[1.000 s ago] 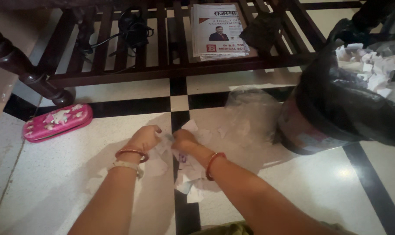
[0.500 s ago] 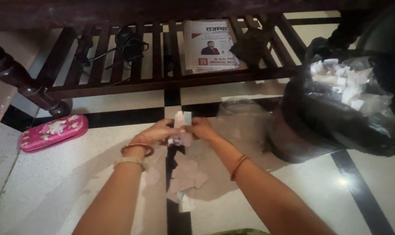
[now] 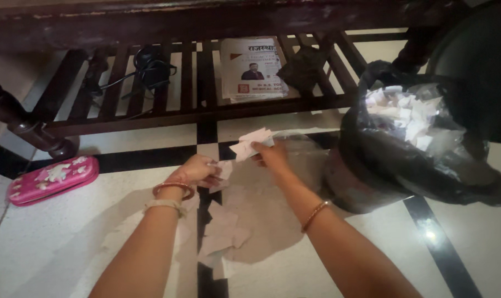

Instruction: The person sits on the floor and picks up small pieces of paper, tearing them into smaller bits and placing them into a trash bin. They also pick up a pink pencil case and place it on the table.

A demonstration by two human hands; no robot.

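Observation:
My right hand (image 3: 272, 155) holds a bunch of torn white paper pieces (image 3: 249, 143) lifted off the floor, left of a bin lined with a black bag (image 3: 394, 154) that holds many paper scraps (image 3: 405, 113). My left hand (image 3: 198, 170) pinches a few pale paper scraps (image 3: 223, 172) just above the floor. More torn paper (image 3: 223, 229) lies scattered on the tiles between my forearms. Both wrists wear orange bangles.
A dark wooden slatted shelf (image 3: 195, 113) runs across the back, carrying a magazine (image 3: 252, 69), a black cable (image 3: 145, 69) and a dark cloth (image 3: 305, 69). A pink pencil case (image 3: 52, 179) lies on the floor at left. A clear plastic sheet (image 3: 308, 152) lies beside the bin.
Both hands have risen from the scrap pile. My right hand has carried its paper bunch up and rightward toward the bin, and my left hand stays low with a few scraps.

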